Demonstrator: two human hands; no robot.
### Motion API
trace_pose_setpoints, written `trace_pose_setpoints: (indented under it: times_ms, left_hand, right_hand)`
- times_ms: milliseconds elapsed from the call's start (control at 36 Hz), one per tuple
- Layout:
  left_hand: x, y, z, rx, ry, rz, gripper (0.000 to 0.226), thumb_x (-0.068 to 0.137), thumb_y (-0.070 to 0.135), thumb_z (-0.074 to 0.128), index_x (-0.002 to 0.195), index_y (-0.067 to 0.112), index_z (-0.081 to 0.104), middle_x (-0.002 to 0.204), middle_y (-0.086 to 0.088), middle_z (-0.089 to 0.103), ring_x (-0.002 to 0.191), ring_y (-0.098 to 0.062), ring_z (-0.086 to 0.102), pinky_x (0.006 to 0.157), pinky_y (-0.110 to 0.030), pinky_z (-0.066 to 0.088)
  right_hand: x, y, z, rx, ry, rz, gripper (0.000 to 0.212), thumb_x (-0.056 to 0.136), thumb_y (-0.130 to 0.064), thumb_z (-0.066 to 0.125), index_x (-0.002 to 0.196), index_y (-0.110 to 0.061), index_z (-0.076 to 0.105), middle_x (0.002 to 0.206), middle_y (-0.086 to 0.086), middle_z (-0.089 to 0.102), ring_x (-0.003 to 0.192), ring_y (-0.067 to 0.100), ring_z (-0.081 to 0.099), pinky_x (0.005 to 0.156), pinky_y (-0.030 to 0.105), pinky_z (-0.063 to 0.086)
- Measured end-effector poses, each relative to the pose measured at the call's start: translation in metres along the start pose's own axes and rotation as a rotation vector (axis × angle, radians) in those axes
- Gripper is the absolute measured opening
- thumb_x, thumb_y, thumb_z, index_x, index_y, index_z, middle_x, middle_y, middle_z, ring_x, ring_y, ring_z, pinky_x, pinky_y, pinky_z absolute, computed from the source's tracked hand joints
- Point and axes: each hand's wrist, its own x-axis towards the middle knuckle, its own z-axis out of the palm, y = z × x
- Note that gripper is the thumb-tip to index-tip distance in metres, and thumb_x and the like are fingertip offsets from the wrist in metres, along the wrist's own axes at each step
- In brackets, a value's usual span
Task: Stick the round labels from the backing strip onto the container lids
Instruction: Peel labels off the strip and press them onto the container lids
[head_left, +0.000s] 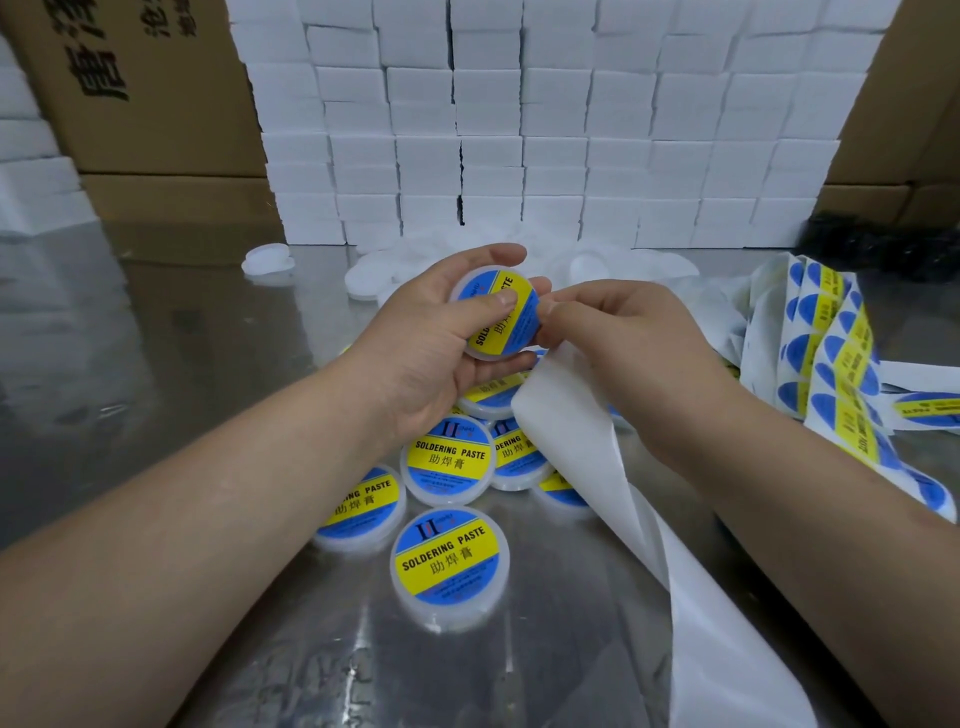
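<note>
Head view. All positions given from the held lid (498, 312).

1. Held lid: round, translucent white, raised above the table (156, 364) at centre, face tilted toward the camera. Blue-and-yellow label (511, 312) already on its top, reading "SOLDERING PASTE".
2. Left hand (415, 353): wrapped round the held lid from the left and below, fingers curled under the rim, thumb pressed flat on the label. Judged a smoothing press to seat the adhesive.
3. Right hand (613, 343): just right of the held lid, fingers curled, thumb and forefinger tips meeting at the lid's right edge. Probably settling the label's last margin.
4. Backing strip (597, 467): blank white length emerging from under the right palm, below and right of the held lid, trailing toward the camera. Apparently kept in the lower fingers so the next label stays to hand; exact hold hidden.
5. Loaded strip (841, 353): far right of the held lid, folded in loose loops, labels not yet peeled.
6. Labelled lids (449, 460): heap directly below the held lid, faces up; judged the drop spot for finished pieces.
7. Bare lids (267, 260): behind and to the left, unlabelled, awaiting pickup.
8. White boxes (519, 130): stacked wall behind; cardboard cartons (156, 88) at the far left.
</note>
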Motion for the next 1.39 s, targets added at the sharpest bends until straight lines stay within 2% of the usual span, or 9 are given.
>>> trace_pose_setpoints:
  times_ms: [278, 500, 583, 667, 806, 889, 1000, 1278, 1389]
  left_hand:
    - [-0.002, -0.001, 0.003, 0.097, 0.030, 0.031, 0.026, 0.093, 0.003, 0.048, 0.096, 0.025, 0.060, 0.088, 0.005, 0.073, 0.072, -0.016, 0.069, 0.059, -0.025, 0.056]
    - [-0.005, -0.001, 0.007, 0.376, 0.256, 0.259, 0.027, 0.092, 0.012, 0.053, 0.098, 0.038, 0.053, 0.100, 0.010, 0.067, 0.084, -0.011, 0.068, 0.062, -0.022, 0.056]
    - [-0.006, -0.002, 0.011, 0.412, 0.324, 0.288, 0.026, 0.092, 0.013, 0.053, 0.100, 0.036, 0.045, 0.100, 0.010, 0.066, 0.077, -0.011, 0.069, 0.058, -0.022, 0.056]
    - [-0.005, 0.007, 0.007, 0.375, 0.405, 0.304, 0.021, 0.095, 0.010, 0.048, 0.092, 0.031, 0.044, 0.094, 0.010, 0.066, 0.069, -0.007, 0.069, 0.054, -0.022, 0.055]
    - [-0.009, 0.006, 0.011, 0.446, 0.281, 0.202, 0.018, 0.094, 0.012, 0.050, 0.088, 0.029, 0.048, 0.087, -0.002, 0.063, 0.055, -0.015, 0.068, 0.045, -0.020, 0.051]
    - [-0.012, -0.003, 0.016, 0.528, 0.164, 0.158, 0.011, 0.093, 0.020, 0.052, 0.088, 0.030, 0.052, 0.064, 0.004, 0.064, 0.040, -0.014, 0.059, 0.040, -0.020, 0.047]
    - [-0.010, -0.001, 0.012, 0.563, 0.217, 0.182, 0.011, 0.093, 0.027, 0.052, 0.084, 0.032, 0.056, 0.057, 0.009, 0.058, 0.034, -0.011, 0.047, 0.037, -0.017, 0.040]
    - [-0.012, -0.001, 0.014, 0.640, 0.234, 0.272, 0.027, 0.098, 0.024, 0.041, 0.076, 0.028, 0.057, 0.049, 0.013, 0.053, 0.038, -0.002, 0.046, 0.037, -0.014, 0.038]
    - [-0.011, 0.001, 0.010, 0.719, 0.257, 0.315, 0.027, 0.097, 0.024, 0.043, 0.074, 0.026, 0.058, 0.059, 0.012, 0.058, 0.055, -0.003, 0.052, 0.050, -0.018, 0.044]
  right_hand:
    - [0.002, 0.002, 0.000, -0.060, 0.002, -0.005, 0.027, 0.085, -0.025, 0.059, 0.060, -0.024, 0.067, 0.058, -0.011, 0.063, 0.056, 0.002, 0.053, 0.054, 0.020, 0.043]
    - [0.001, 0.002, 0.003, -0.099, -0.062, -0.047, 0.034, 0.086, -0.014, 0.055, 0.066, -0.040, 0.064, 0.050, -0.023, 0.059, 0.052, -0.012, 0.052, 0.046, 0.002, 0.034]
    - [0.001, 0.004, 0.003, -0.153, -0.004, -0.043, 0.026, 0.085, -0.016, 0.055, 0.063, -0.021, 0.070, 0.057, 0.000, 0.064, 0.045, 0.002, 0.043, 0.046, 0.013, 0.035]
    - [0.004, 0.008, -0.004, -0.237, 0.080, -0.004, 0.030, 0.083, -0.022, 0.056, 0.083, 0.007, 0.062, 0.078, 0.025, 0.056, 0.049, 0.009, 0.034, 0.045, 0.022, 0.024]
    - [0.003, 0.002, -0.004, -0.174, 0.100, -0.059, 0.028, 0.086, -0.032, 0.055, 0.074, -0.009, 0.067, 0.067, 0.008, 0.062, 0.045, 0.003, 0.042, 0.043, 0.016, 0.036]
    - [0.000, 0.001, -0.001, -0.158, 0.036, -0.095, 0.017, 0.088, -0.031, 0.053, 0.082, -0.022, 0.067, 0.073, -0.008, 0.065, 0.061, -0.001, 0.055, 0.057, 0.017, 0.044]
    - [0.000, 0.003, 0.001, -0.221, 0.024, -0.154, 0.020, 0.092, -0.030, 0.051, 0.074, -0.022, 0.057, 0.066, -0.008, 0.057, 0.058, 0.000, 0.049, 0.058, 0.019, 0.040]
    - [-0.002, 0.007, 0.003, -0.312, 0.039, -0.233, 0.035, 0.092, -0.032, 0.048, 0.062, -0.014, 0.046, 0.051, -0.006, 0.040, 0.051, 0.005, 0.037, 0.050, 0.024, 0.029]
    - [-0.003, 0.008, 0.005, -0.386, 0.037, -0.251, 0.040, 0.092, -0.037, 0.047, 0.058, -0.017, 0.040, 0.049, -0.005, 0.036, 0.050, 0.006, 0.036, 0.047, 0.022, 0.026]
